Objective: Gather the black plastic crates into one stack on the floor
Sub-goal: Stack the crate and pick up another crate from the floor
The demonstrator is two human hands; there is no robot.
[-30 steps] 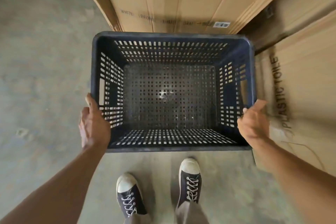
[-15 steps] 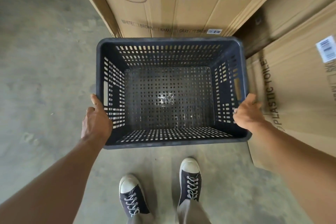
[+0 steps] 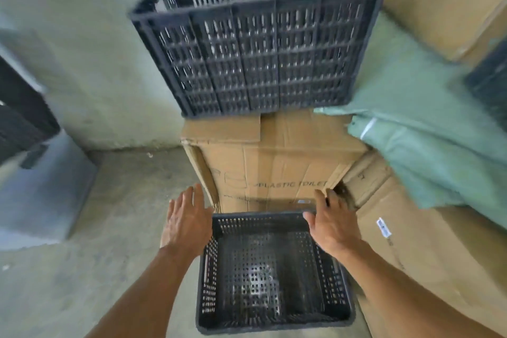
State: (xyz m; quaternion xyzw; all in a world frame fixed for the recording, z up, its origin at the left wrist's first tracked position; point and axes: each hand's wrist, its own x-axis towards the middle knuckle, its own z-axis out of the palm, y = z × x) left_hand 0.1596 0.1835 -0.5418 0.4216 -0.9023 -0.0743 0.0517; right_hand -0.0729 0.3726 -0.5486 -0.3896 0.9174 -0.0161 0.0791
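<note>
A black plastic crate (image 3: 274, 277) sits upright on the concrete floor below me, its far wall against a cardboard box. My left hand (image 3: 186, 221) hovers open just left of its far corner, touching nothing. My right hand (image 3: 330, 221) is open over the crate's far right corner, fingers spread; contact with the rim is unclear. A second, larger black crate (image 3: 255, 44) stands on top of the cardboard box (image 3: 274, 173) above and beyond my hands. More dark crates show at the left edge (image 3: 19, 110) and right edge (image 3: 491, 82), both blurred.
The cardboard box is printed "PLASTIC TOILET". Further cardboard boxes (image 3: 428, 250) lie along the right. Green wrapped bundles (image 3: 428, 123) rest on them. A grey metal block (image 3: 41, 189) stands at the left against the wall. Bare concrete floor (image 3: 96, 269) lies to the left.
Both hands have let go of the crate, which now rests on the floor. My hands have lifted forward and opened, and my view has tilted up to show the crate on the box.
</note>
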